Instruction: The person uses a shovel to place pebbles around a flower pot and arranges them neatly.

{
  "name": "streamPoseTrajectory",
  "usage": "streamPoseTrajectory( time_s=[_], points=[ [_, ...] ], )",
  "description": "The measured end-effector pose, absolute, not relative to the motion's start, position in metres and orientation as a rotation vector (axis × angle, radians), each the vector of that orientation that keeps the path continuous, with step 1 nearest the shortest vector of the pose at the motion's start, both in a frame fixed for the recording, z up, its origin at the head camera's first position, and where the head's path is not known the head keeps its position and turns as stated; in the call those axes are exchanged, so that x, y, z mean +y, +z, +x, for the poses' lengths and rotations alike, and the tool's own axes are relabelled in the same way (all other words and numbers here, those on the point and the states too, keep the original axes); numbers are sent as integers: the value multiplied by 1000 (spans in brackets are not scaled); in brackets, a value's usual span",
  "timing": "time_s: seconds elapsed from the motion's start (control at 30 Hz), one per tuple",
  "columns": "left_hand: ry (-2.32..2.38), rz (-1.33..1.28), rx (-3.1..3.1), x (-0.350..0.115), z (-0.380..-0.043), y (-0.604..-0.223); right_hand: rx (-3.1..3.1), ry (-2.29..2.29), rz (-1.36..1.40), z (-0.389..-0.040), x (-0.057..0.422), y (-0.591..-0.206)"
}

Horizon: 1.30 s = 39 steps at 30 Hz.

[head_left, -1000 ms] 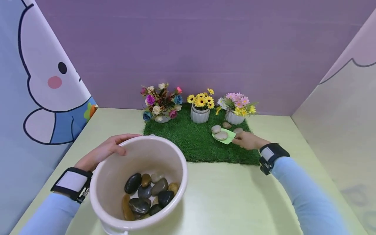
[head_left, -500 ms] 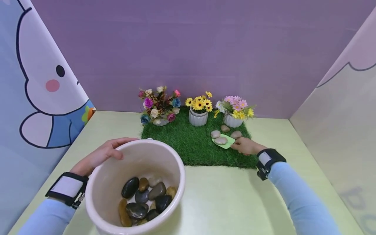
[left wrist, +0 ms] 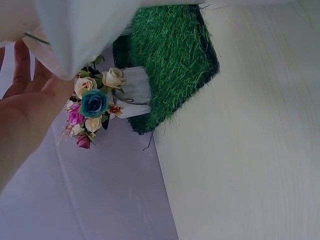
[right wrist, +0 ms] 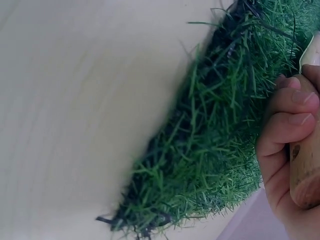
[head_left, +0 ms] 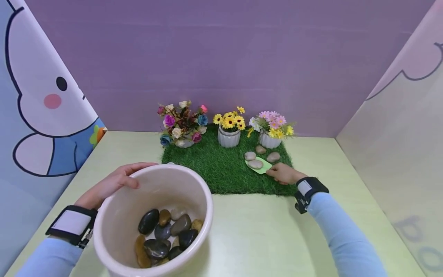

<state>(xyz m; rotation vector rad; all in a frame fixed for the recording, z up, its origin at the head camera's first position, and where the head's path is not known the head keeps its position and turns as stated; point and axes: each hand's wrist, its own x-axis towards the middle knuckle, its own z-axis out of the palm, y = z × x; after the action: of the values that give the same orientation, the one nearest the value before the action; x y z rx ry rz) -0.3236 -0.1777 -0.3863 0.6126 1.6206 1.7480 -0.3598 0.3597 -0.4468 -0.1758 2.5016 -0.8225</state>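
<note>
My left hand grips the rim of a cream-coloured bucket, its thumb over the inner side. The bucket's mouth tilts toward me, and several dark, grey and brown stones lie inside. My right hand holds a small shovel by its wooden handle. On the shovel's light green blade, low over the grass mat, lies a pale stone. Another pale stone sits right at the blade's far edge. Two brownish stones lie on the mat beyond.
Along the mat's back edge stand three flower pots: mixed roses, yellow flowers and pink and yellow daisies. Close behind them rises a purple wall. Printed panels close off the left and right sides of the pale table.
The head view has shifted, so everything sits further left. My right hand has dropped slightly toward me with the shovel, uncovering the right brownish stone. My left hand keeps its hold on the bucket.
</note>
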Motion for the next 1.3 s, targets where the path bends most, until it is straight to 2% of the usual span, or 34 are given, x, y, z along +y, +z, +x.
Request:
streamPoseTrajectory(
  time_s=[0.73,1.3],
  points=[
    [1743,624,1609,-173,-327,-385,2509,-820,-155,-354,363,-443],
    [1746,574,1650,-179,-322,-387,2365,-888,-80,-364,362,-432]
  ],
)
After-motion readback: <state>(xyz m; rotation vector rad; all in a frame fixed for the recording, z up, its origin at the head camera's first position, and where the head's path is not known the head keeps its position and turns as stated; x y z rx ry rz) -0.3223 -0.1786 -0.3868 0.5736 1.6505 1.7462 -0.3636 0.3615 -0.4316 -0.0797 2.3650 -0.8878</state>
